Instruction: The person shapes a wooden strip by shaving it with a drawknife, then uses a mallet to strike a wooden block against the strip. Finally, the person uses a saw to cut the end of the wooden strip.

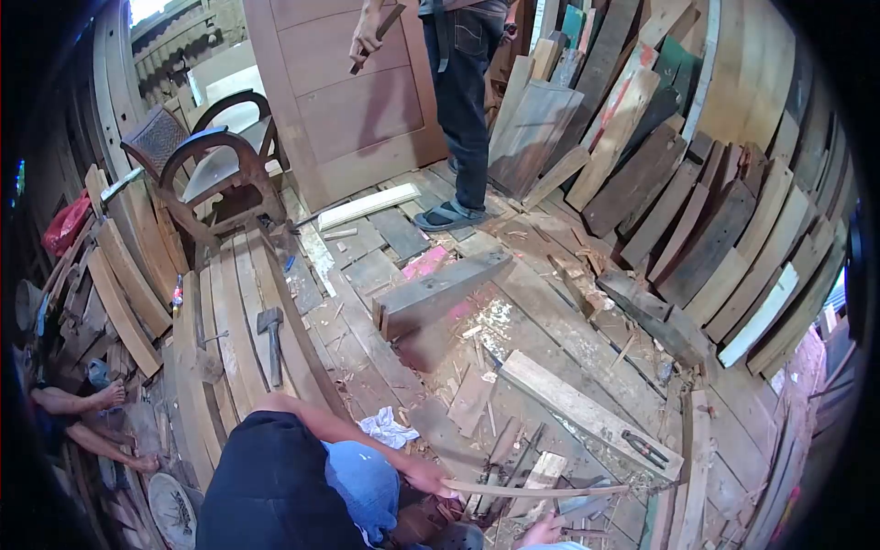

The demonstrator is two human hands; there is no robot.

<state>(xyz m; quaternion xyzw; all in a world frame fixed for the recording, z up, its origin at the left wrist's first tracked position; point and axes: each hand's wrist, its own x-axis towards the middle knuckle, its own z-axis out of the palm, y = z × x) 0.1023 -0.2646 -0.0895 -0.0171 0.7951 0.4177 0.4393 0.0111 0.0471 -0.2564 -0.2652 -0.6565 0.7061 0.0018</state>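
Note:
At the bottom centre, my left hand (433,477) is closed around one end of a long thin wooden strip (541,491), which reaches out to the right. My right hand (544,529) is partly visible at the bottom edge, below the strip. Its fingers look bent beside a short dark bar (584,533), and what they hold is unclear. A blue cloth (359,481) lies beside my left forearm. Pliers (644,449) rest on a pale plank (587,408) to the right. Several wood pieces lie around the strip.
A hammer (271,344) lies on boards at left. A dark beam (445,291) sits mid-floor among shavings. Another person (463,101) stands ahead holding a dark stick (377,38); another person's bare legs (92,422) show at far left. A chair (215,170) and leaning planks (669,183) stand behind.

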